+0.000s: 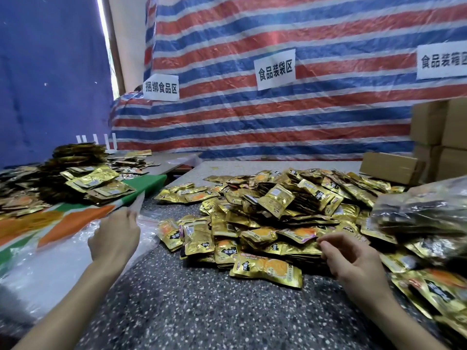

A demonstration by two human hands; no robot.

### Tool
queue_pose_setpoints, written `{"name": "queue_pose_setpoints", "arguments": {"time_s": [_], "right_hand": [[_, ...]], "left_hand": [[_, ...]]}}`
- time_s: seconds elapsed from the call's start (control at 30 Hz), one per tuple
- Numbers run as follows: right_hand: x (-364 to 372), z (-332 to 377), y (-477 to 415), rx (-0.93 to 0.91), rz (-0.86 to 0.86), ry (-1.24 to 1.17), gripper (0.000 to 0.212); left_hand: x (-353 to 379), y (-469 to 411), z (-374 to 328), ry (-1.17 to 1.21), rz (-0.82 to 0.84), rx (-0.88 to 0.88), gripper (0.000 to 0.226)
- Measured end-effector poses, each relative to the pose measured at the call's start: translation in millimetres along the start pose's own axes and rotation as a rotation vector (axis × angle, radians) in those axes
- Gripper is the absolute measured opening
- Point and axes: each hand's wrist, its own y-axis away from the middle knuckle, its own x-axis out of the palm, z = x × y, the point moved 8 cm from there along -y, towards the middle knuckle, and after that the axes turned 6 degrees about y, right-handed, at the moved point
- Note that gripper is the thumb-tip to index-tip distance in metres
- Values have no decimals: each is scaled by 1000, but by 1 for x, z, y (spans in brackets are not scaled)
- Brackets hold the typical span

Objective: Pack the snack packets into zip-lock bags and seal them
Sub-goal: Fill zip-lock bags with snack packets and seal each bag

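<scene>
Left hand (pixel 115 239): fingers are curled, and the upper edge of a clear zip-lock bag (pixel 138 202) is pinched and held up off the speckled table (pixel 202 311). The bag's mouth is not seen to be spread.

Right hand (pixel 353 261): fingers are loosely curled, with the tips set at the near edge of the pile of gold snack packets (pixel 278 210). Whether a packet is pinched cannot be told.

The pile is heaped centre-right, just beside the bag. 1 filled clear bag (pixel 424 210) is seen at far right, with cardboard boxes (pixel 394 168) behind the pile.

Risks, as judged:
- The bag is held by 1 edge only. The mouth is likely to be found collapsed when packets are brought over, so they could be pushed against the film rather than in.
- The foil packets look slick and are loosely stacked. If 1 is pulled from the low edge, the upper ones could be set sliding onto the table.
- A packet corner caught in the zip track, or a bag filled too full, would leave the seal partly open.
</scene>
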Motion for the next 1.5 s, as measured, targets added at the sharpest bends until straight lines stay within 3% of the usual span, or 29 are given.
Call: {"name": "queue_pose_setpoints", "arguments": {"time_s": [0.13,0.23,0.4,0.5,0.57,0.63,0.73,0.83,0.87,0.93,1.0,1.07,1.17,1.27,1.37,1.5], "right_hand": [[1,-3,-2,93,44,-224,6],[4,-9,-2,185,97,-371,28],[14,-10,0,294,248,-578,54],[13,-16,-2,330,243,-546,71],[13,-20,-2,362,259,-485,85],[13,-23,-1,391,307,-397,89],[14,-20,1,405,369,-315,57],[15,-19,1,376,381,-257,67],[17,-18,2,364,387,-250,63],[22,-15,4,335,412,-240,39],[26,-11,6,300,444,-240,24],[33,-7,9,268,514,-261,20],[38,1,13,228,585,-272,22],[35,-6,12,260,538,-251,40],[29,-12,9,285,480,-282,52],[36,-9,13,263,565,-265,49]], "left_hand": [[-23,39,-85,389,-113,363,12],[-30,87,-146,611,-124,616,11],[11,170,-220,728,95,1030,6],[51,211,-237,716,270,1202,5],[67,225,-238,740,301,1260,8],[74,226,-235,802,308,1248,8],[78,225,-229,808,319,1243,10],[84,223,-223,846,470,1147,11],[87,220,-222,929,568,1023,15],[97,209,-216,1168,794,610,27],[111,201,-209,1326,917,246,38],[122,199,-207,1357,996,82,45],[128,197,-205,1346,1052,6,32],[126,194,-203,1358,1055,11,17],[127,194,-200,1380,1048,10,21],[132,198,-200,1351,1045,9,32]]}}
